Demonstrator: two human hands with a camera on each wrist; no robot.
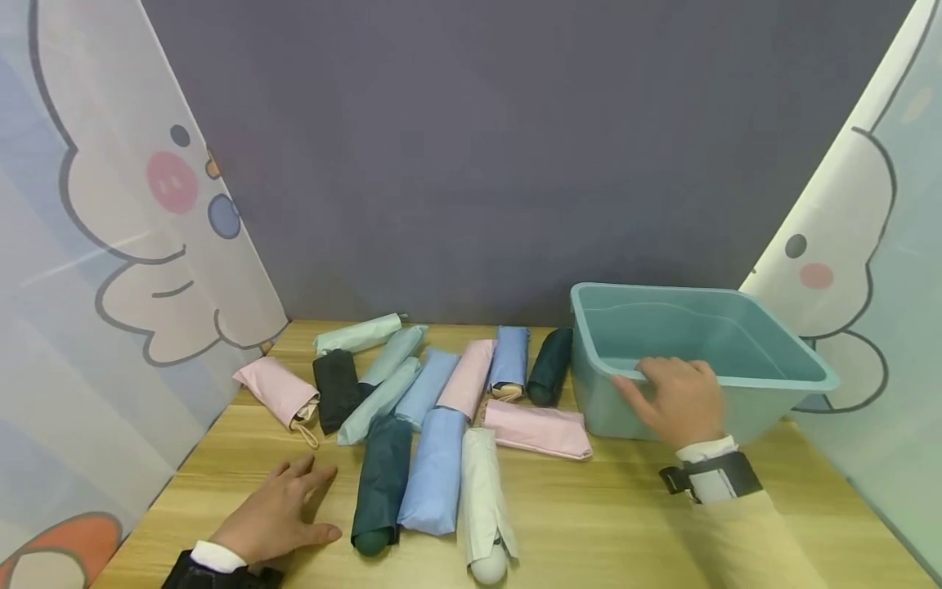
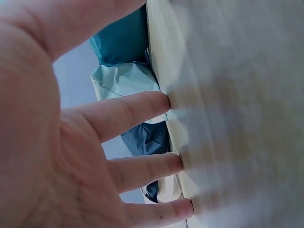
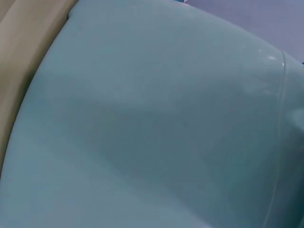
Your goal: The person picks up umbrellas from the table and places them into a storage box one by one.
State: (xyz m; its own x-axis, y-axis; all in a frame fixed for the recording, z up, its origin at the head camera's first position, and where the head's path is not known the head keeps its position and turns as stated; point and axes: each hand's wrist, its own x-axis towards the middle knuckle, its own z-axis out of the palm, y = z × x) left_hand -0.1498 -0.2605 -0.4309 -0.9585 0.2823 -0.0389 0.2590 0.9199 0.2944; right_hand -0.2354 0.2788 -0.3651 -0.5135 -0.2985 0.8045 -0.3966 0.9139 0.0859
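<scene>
In the head view my right hand [image 1: 680,401] grips the near rim of a teal plastic bin [image 1: 773,409], its fingers hooked over the edge. The bin's smooth wall [image 3: 142,118] fills most of the right wrist view, where the hand itself does not show. My left hand [image 1: 275,511] is spread at the front left, holding nothing; in the left wrist view its fingertips [image 2: 159,102] touch the tabletop. Closest to it is a dark green folded umbrella [image 1: 383,483]. Beside that lie a blue folded umbrella [image 1: 434,474] and a pale green folded umbrella [image 1: 482,491].
Several more folded umbrellas lie behind, among them a pink one [image 1: 275,386] at the left, a black one [image 1: 336,391], and another pink one [image 1: 537,429] near the bin. A grey panel [image 1: 515,164] stands behind the wooden table [image 1: 581,532], with printed curtains [image 1: 110,286] at both sides.
</scene>
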